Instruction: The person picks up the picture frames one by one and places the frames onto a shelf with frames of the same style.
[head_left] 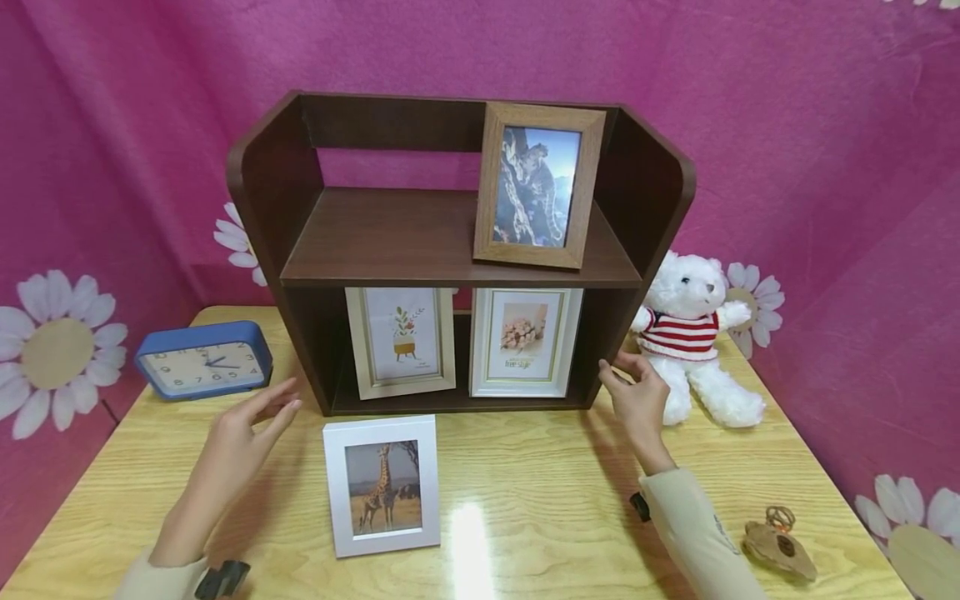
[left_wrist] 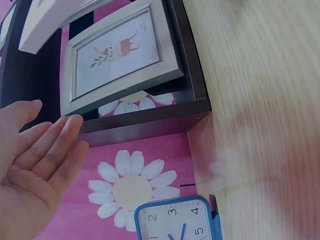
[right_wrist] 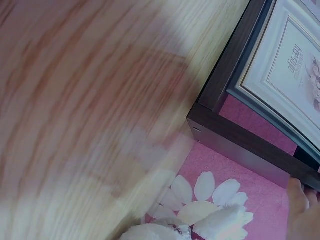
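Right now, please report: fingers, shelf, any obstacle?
Left fingers empty, beside shelf. Right fingers at its right edge. Shelf upright on table. Giraffe frame directly in front.

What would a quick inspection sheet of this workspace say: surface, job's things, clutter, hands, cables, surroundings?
Surface: light wood table, with a glare patch in front.
Job's things: dark shelf; brown frame on its upper level; beige frame and gold-lined white frame on the lower; giraffe frame on the table.
Clutter: blue clock left, teddy bear right, brown trinket front right.
Hands: left hand near the shelf's left side, contact unclear; right hand at its right side, apparently touching.
Cables: nothing seen.
Surroundings: daisy-print pink curtain.
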